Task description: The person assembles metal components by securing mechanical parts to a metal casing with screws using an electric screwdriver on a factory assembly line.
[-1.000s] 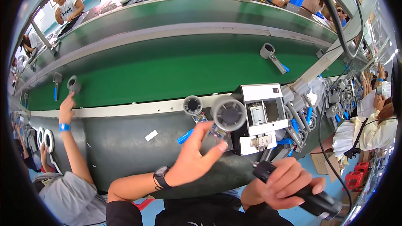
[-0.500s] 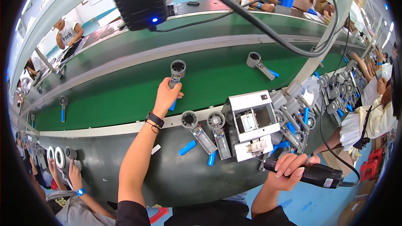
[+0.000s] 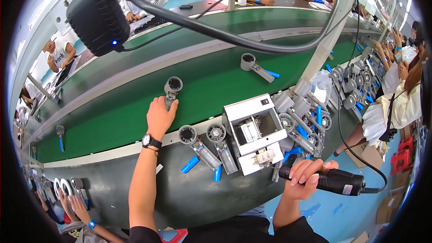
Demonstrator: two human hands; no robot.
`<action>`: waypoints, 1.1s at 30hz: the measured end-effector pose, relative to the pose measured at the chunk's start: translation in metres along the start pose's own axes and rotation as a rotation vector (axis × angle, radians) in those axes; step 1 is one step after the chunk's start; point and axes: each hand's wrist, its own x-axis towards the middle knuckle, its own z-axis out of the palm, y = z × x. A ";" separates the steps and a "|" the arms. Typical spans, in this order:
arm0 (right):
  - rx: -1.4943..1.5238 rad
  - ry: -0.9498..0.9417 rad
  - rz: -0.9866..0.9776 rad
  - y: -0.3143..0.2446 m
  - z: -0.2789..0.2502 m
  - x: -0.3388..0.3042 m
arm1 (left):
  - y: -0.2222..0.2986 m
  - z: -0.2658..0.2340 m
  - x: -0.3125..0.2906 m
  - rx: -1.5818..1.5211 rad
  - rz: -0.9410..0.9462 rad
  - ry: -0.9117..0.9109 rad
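Observation:
My left hand (image 3: 161, 116) reaches over the green conveyor belt, its fingers closed around the handle of a grey handheld fan (image 3: 173, 84). The fan's round head and a bit of circuit board show beyond the fingers; the rest of the handle is hidden. In my right hand (image 3: 307, 177) is a black electric screwdriver (image 3: 339, 183), its tip pointing left at the front of a white screw feeder (image 3: 254, 128). Two more open-handled fans, one with a dark head (image 3: 187, 134) and one with a grey head (image 3: 216, 132), lie left of the feeder with blue batteries beside them.
Several grey fans (image 3: 310, 130) are heaped right of the feeder. Another fan (image 3: 248, 62) lies farther along the belt (image 3: 211, 90). A black power adapter (image 3: 96, 18) and its thick cable hang overhead. Co-workers sit across the line and on both sides.
The view has swung, so most things appear shifted left. My left hand stays on the fan on the belt. My right hand still holds the screwdriver by the feeder.

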 end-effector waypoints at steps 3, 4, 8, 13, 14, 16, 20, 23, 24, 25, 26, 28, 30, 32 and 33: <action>0.032 -0.055 0.008 0.000 -0.004 0.006 | -0.004 -0.007 -0.005 0.016 0.007 -0.030; 0.021 -0.050 0.011 0.001 -0.004 0.009 | -0.005 -0.009 -0.007 0.028 0.008 -0.041; 0.056 -0.079 0.035 0.002 -0.004 0.012 | -0.006 -0.023 -0.015 0.055 -0.023 0.080; 0.051 -0.104 0.146 0.008 0.000 0.007 | 0.010 -0.050 -0.020 -0.052 0.082 0.242; 0.080 -0.062 0.183 0.007 -0.001 0.005 | 0.019 -0.055 -0.021 -0.063 0.080 0.234; 0.079 -0.085 0.214 0.006 0.002 0.002 | 0.028 -0.070 -0.025 -0.198 0.129 0.217; 0.107 -0.153 0.243 0.011 0.004 0.001 | 0.050 -0.082 -0.034 -0.322 0.194 0.231; 0.188 -0.237 0.335 0.014 0.007 0.005 | 0.062 -0.087 -0.038 -0.358 0.262 0.213; 0.135 -0.230 0.397 0.011 0.017 0.010 | 0.064 -0.086 -0.040 -0.357 0.258 0.210; 0.034 -0.290 0.438 0.016 0.017 0.013 | 0.066 -0.086 -0.041 -0.371 0.285 0.208; -0.068 -0.346 0.475 0.021 0.018 0.016 | 0.069 -0.086 -0.043 -0.384 0.315 0.205; -0.144 -0.431 0.602 0.025 0.028 0.031 | 0.073 -0.085 -0.046 -0.389 0.326 0.193; -0.165 -0.466 0.598 0.032 0.034 0.039 | 0.077 -0.087 -0.050 -0.408 0.325 0.161; -0.177 -0.453 0.636 0.033 0.033 0.039 | 0.080 -0.085 -0.052 -0.422 0.334 0.147; -0.177 -0.453 0.634 0.033 0.034 0.040 | 0.083 -0.084 -0.053 -0.429 0.344 0.126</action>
